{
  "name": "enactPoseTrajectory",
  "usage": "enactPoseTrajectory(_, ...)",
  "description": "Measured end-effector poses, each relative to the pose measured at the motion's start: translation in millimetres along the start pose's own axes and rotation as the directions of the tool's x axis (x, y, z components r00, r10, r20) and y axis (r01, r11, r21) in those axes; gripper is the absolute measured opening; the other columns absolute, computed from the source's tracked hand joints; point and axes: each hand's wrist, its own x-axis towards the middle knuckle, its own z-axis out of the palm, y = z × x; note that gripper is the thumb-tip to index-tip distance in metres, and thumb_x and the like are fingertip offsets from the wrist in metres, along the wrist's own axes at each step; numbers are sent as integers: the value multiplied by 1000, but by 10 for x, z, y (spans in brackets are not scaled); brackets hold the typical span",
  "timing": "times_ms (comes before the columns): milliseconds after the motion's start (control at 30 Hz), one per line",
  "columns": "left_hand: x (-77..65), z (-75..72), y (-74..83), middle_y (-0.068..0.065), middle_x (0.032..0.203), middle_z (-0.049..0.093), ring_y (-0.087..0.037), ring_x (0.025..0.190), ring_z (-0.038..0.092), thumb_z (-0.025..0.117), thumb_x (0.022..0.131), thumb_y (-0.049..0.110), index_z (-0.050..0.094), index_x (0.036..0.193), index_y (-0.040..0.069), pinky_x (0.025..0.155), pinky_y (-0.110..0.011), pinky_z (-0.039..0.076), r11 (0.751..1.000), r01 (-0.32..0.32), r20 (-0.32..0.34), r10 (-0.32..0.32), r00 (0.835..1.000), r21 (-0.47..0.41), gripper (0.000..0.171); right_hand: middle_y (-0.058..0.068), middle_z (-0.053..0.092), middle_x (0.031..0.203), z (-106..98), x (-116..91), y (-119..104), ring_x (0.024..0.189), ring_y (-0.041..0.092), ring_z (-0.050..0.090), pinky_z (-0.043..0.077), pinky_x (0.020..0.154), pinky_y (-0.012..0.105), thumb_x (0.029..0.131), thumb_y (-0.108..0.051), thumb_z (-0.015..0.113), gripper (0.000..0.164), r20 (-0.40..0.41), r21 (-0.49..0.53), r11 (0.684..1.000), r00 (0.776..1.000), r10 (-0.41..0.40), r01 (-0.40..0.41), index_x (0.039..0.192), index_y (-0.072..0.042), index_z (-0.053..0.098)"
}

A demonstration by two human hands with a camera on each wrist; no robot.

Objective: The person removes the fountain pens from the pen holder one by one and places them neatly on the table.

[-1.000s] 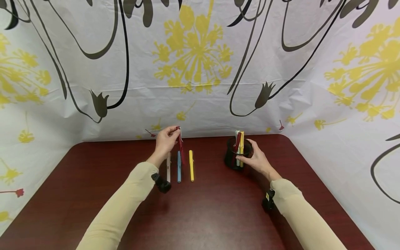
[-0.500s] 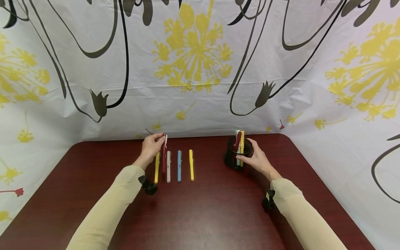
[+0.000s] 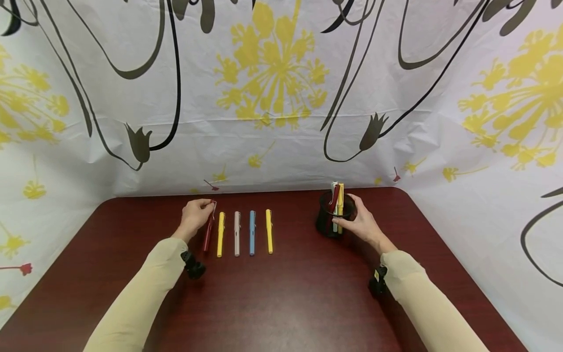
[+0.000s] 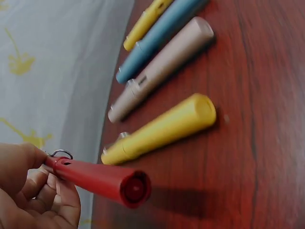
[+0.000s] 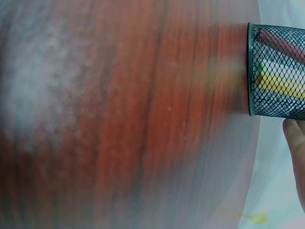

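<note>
My left hand (image 3: 196, 215) pinches a red pen (image 4: 97, 179) by its clip end, its other end slanting down close over the table. Just right of it lies a yellow pen (image 3: 221, 234), then a pale pinkish pen (image 3: 237, 234), a blue pen (image 3: 252, 233) and another yellow pen (image 3: 269, 232), all in a row. On the right, my right hand (image 3: 361, 222) grips the side of a black mesh pen cup (image 3: 324, 222). Standing in the cup are a red pen (image 3: 334, 198), a yellow pen (image 3: 340, 195) and a whitish pen (image 5: 281, 70).
The dark reddish wooden table (image 3: 286, 303) ends at the back against a white cloth (image 3: 281, 161) printed with yellow and dark plant shapes. A black camera (image 3: 193, 266) sits on my left wrist and another camera (image 3: 377, 283) on the right.
My left hand has carried the red pen leftward and lowered it, from above the blue pen to the left of the yellow pen. My right hand and the cup have stayed put.
</note>
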Motion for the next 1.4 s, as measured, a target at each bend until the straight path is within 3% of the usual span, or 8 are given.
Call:
enactPoseTrajectory(200,-1,-16,-89,-22,127,57,-28,93,60,48,98,22,54,130,-1,64,-29,45,997,30,-1,-30,1000,70,40,27,43,133,0,-2,-6,111,41,51,46,83,46,82,-11,72,78,-6,1,1000,1000,-11,11,143,3,24)
enactPoseTrajectory(467,8,12,-169,-22,127,57,-25,84,61,51,97,24,56,128,-1,60,-28,45,989,59,17,-62,998,139,40,28,44,132,2,-5,-3,113,42,50,45,85,49,82,-11,72,78,-3,7,1000,1000,-8,8,143,3,24)
enactPoseTrajectory(833,-11,43,-229,-22,120,61,-35,100,60,56,95,24,61,122,-2,78,-44,50,985,36,-17,-34,999,167,39,28,43,133,-3,-5,-11,118,42,47,42,91,53,82,-11,72,78,-8,12,1000,1000,-1,1,142,3,25)
enactPoseTrajectory(1133,-9,78,-276,-22,114,64,-34,94,62,56,94,22,61,121,-3,76,-44,51,985,-4,-44,11,999,172,37,29,41,135,-9,-11,-28,121,42,45,41,93,54,83,-12,71,79,-2,0,1000,1000,10,-10,143,3,23)
enactPoseTrajectory(1400,-3,95,-277,-23,119,61,-36,99,61,56,94,23,61,121,-3,80,-45,51,983,32,-44,-25,999,182,38,29,42,135,-10,-14,-35,120,42,45,41,92,53,83,-12,71,79,3,4,1000,1000,12,-12,144,2,23)
